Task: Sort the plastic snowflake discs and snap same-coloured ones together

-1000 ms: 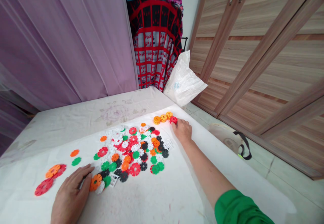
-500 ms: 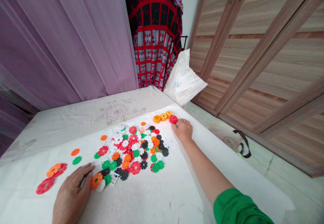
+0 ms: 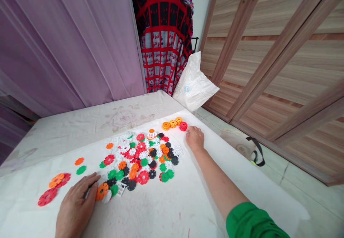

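Plastic notched snowflake discs [image 3: 143, 155] in red, orange, green, black and white lie in a loose heap on the white-covered surface. My left hand [image 3: 77, 202] rests open at the heap's near left, fingers stretched forward, thumb beside an orange disc [image 3: 102, 191]. At the far right, my right hand [image 3: 195, 137] lies with its fingers curled in; nothing shows in them. Just left of it is a small stack of red discs [image 3: 183, 126], with a narrow gap between. Three yellow-orange stacks [image 3: 172, 123] stand in a row beside the red one.
Left of the heap lie a few loose discs, among them a red disc [image 3: 47, 196] and a green disc [image 3: 81, 170]. A white plastic bag [image 3: 195, 84] stands past the far corner. A wooden wardrobe [image 3: 268, 62] is to the right, a purple curtain [image 3: 67, 44] behind.
My right hand has let go of the red stack and drawn slightly right, its fingers curling in. My left hand and the heap have stayed put.
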Demonstrator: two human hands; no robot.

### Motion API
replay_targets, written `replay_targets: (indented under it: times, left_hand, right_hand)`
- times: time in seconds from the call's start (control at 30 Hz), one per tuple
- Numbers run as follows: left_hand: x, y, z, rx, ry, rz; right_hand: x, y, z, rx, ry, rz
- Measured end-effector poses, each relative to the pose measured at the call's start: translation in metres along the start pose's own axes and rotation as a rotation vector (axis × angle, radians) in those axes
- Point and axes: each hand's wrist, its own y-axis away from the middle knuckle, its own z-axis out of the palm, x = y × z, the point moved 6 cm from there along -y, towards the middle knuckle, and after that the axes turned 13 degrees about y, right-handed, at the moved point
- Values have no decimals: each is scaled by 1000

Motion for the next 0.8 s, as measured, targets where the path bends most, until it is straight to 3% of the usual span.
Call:
replay_targets:
  times: [0.53, 0.8]
  left_hand:
    - [-7, 1, 2, 10, -20, 42]
    - [7, 3, 2, 14, -19, 57]
  right_hand:
    - [0, 1, 3, 19, -28, 0]
    - [7, 19, 6, 75, -124, 11]
